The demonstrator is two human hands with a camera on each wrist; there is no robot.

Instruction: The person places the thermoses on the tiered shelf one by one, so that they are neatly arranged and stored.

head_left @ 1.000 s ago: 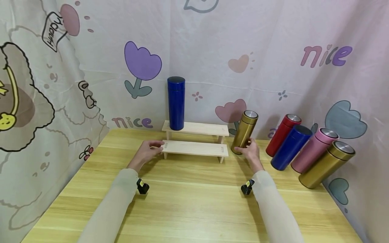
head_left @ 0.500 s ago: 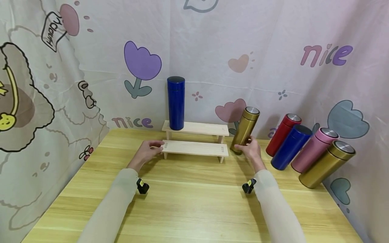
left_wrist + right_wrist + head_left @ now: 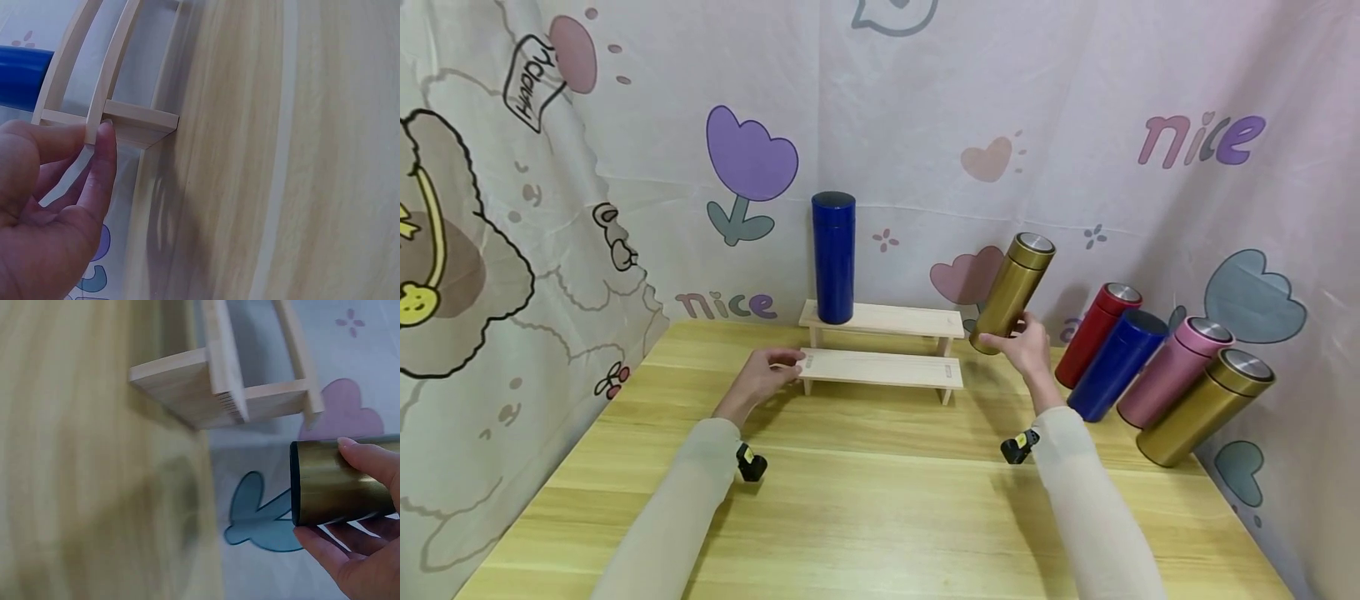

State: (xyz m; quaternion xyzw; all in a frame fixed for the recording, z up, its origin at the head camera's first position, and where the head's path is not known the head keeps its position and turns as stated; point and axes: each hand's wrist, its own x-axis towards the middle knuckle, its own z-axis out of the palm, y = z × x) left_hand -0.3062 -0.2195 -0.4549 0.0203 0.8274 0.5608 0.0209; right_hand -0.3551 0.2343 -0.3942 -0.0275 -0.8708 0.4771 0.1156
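Note:
My right hand [image 3: 1027, 346] grips a gold thermos bottle [image 3: 1013, 282] low on its body, thumb on one side and fingers on the other. The bottle leans to the right, its dark base raised off the table in the right wrist view, beside the right end of a two-step wooden shelf [image 3: 880, 367]. At the shelf's left end, my left hand [image 3: 763, 379] pinches the edge of the lower board between thumb and fingers [image 3: 103, 162]. A blue thermos bottle [image 3: 834, 258] stands upright on the left part of the upper board.
Along the right side of the wooden table [image 3: 880, 517] stand a red bottle [image 3: 1093, 337], another blue bottle [image 3: 1116, 367], a pink bottle [image 3: 1174, 372] and a larger gold bottle [image 3: 1204, 408]. A printed curtain [image 3: 895, 108] hangs right behind the table.
My right hand has lifted the gold thermos bottle off the table, up and slightly to the right, and its tilt has grown. My left hand has stayed on the shelf's end.

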